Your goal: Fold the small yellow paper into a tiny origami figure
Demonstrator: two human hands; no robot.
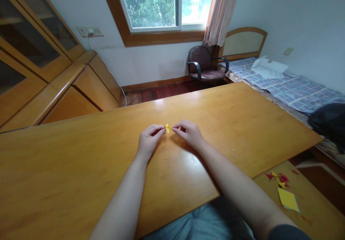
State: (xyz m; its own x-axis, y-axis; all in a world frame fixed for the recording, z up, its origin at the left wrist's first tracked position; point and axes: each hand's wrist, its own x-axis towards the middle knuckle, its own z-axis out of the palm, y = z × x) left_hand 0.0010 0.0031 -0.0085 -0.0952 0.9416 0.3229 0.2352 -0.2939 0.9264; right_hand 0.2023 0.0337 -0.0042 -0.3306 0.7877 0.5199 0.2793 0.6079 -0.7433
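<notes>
A small folded yellow paper figure point(167, 128), which looks like an origami crane, is held up over the wooden table point(81, 153). On its left side, my left hand point(150, 139) pinches it between thumb and fingers. My right hand point(189, 132) pinches a thin pointed end on the other side. The fingertips cover both ends of the paper, so only its middle shows clearly.
A lower surface point(318, 211) at right bears several red and yellow folded paper pieces point(280, 178) and a stack of yellow paper squares point(288, 199). Beyond the table are a brown armchair point(201, 62), a bed point(299, 89) and a wooden cabinet point(88, 85).
</notes>
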